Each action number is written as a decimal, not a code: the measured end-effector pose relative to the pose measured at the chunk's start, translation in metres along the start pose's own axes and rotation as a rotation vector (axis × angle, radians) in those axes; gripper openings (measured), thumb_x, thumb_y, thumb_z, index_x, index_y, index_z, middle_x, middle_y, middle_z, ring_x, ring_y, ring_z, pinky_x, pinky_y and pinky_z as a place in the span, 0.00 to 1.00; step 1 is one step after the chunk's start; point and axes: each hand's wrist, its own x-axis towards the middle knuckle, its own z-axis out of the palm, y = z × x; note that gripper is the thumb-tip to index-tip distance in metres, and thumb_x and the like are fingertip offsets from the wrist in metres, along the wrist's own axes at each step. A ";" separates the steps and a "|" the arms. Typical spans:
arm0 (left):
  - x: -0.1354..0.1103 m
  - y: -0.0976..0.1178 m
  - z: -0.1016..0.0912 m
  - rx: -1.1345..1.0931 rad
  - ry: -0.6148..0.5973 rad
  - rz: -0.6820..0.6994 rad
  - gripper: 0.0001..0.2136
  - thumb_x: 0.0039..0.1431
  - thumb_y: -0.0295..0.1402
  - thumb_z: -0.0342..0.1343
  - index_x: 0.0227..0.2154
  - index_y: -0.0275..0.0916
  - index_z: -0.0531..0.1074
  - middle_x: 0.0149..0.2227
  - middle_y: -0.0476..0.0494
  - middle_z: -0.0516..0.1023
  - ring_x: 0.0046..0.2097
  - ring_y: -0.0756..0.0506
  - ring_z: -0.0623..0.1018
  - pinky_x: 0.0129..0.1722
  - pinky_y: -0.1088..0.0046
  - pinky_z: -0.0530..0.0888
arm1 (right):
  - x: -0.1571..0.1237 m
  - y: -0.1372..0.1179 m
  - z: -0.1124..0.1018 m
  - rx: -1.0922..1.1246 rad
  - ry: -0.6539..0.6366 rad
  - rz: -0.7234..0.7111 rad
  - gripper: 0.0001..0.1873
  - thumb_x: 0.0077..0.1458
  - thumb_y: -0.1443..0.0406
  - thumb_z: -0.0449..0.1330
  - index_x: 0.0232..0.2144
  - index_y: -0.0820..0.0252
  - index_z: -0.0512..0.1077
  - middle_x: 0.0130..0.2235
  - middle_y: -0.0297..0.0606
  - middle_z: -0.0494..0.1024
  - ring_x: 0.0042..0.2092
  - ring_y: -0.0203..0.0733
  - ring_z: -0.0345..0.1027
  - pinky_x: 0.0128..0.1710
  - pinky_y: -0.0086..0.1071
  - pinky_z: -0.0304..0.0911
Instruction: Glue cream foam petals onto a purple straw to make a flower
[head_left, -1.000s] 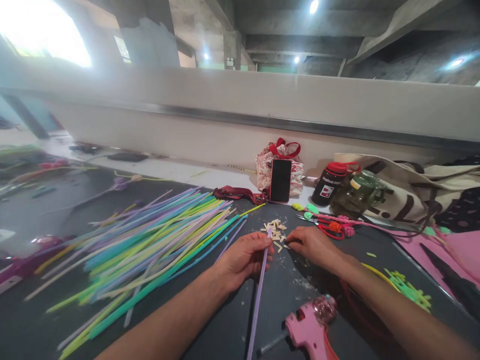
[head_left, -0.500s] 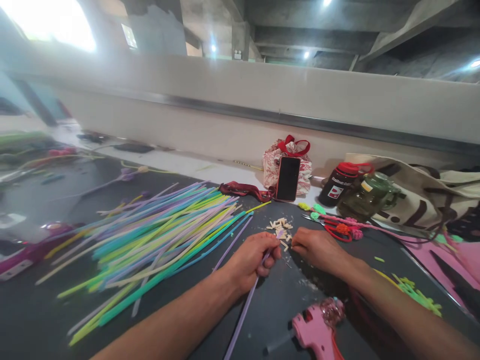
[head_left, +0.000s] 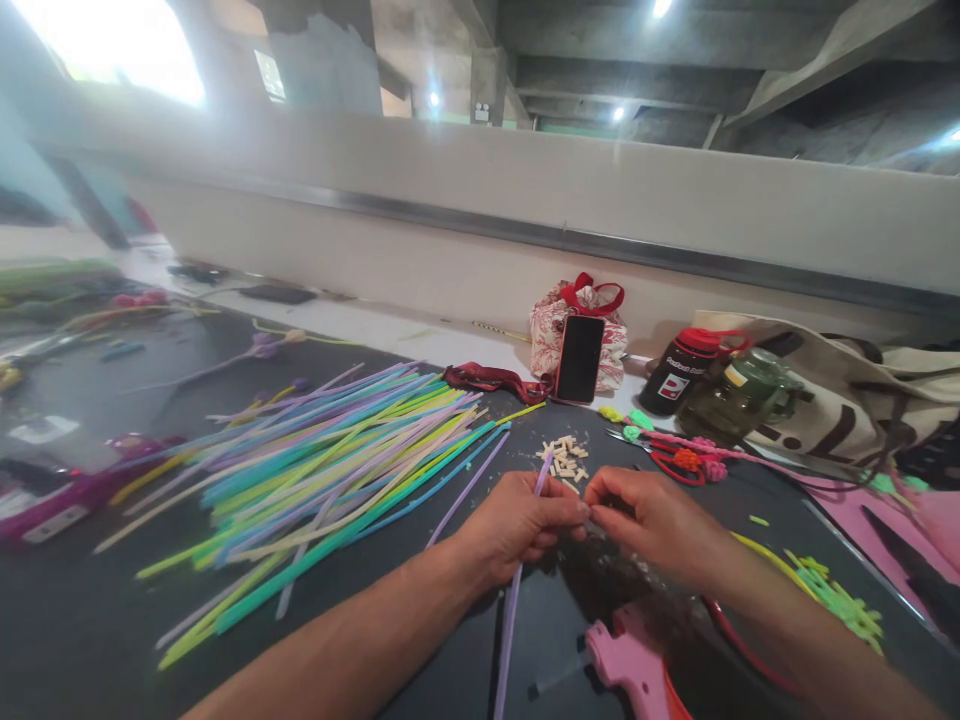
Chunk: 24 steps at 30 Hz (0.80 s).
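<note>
My left hand (head_left: 517, 525) is closed around a long purple straw (head_left: 514, 610) that runs from near the table's front edge up past my fingers. My right hand (head_left: 649, 515) pinches something small I cannot make out, its fingertips touching those of my left hand. Just beyond both hands lies a small heap of short cream-coloured pieces (head_left: 564, 460). A big fan of coloured straws (head_left: 330, 470) is spread on the dark table (head_left: 90, 640) to the left.
A pink glue gun (head_left: 630, 665) lies under my right forearm. Red-handled scissors (head_left: 660, 458), a phone (head_left: 579, 360) leaning on a patterned bag (head_left: 551, 325), a dark bottle (head_left: 679, 370), a green jar (head_left: 739, 400) and a tote bag (head_left: 847, 400) stand behind. Green scraps (head_left: 832, 590) lie at the right.
Both hands have come together, my right hand leaving the heap of cream pieces and meeting my left hand's fingertips. The purple straw's tip now sticks up above my left fingers.
</note>
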 end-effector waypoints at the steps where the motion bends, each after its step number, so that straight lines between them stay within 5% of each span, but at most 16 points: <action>1: 0.000 0.000 0.000 0.005 -0.004 -0.001 0.07 0.42 0.31 0.59 0.21 0.35 0.66 0.19 0.51 0.71 0.13 0.61 0.51 0.13 0.81 0.42 | -0.001 -0.002 0.001 0.014 0.020 0.001 0.07 0.52 0.66 0.52 0.25 0.58 0.68 0.24 0.31 0.72 0.26 0.34 0.64 0.25 0.26 0.55; 7: -0.002 0.000 0.003 0.023 0.028 0.033 0.08 0.43 0.32 0.59 0.21 0.34 0.67 0.19 0.49 0.72 0.13 0.60 0.55 0.12 0.81 0.43 | -0.007 0.000 0.006 0.218 0.151 0.067 0.05 0.51 0.65 0.55 0.27 0.57 0.70 0.26 0.31 0.73 0.27 0.35 0.64 0.26 0.27 0.56; 13: -0.006 -0.001 0.010 -0.004 0.071 0.132 0.10 0.44 0.35 0.59 0.21 0.34 0.67 0.18 0.50 0.71 0.13 0.60 0.54 0.13 0.81 0.44 | -0.007 0.009 0.007 0.665 0.113 0.193 0.09 0.47 0.61 0.59 0.31 0.59 0.70 0.26 0.31 0.72 0.22 0.31 0.60 0.22 0.26 0.56; 24: -0.008 -0.003 0.015 0.007 0.062 0.274 0.11 0.45 0.37 0.60 0.23 0.35 0.66 0.19 0.51 0.70 0.15 0.59 0.55 0.15 0.81 0.47 | -0.006 0.011 0.008 0.821 0.065 0.232 0.06 0.45 0.62 0.60 0.25 0.59 0.70 0.20 0.26 0.67 0.20 0.29 0.57 0.19 0.24 0.50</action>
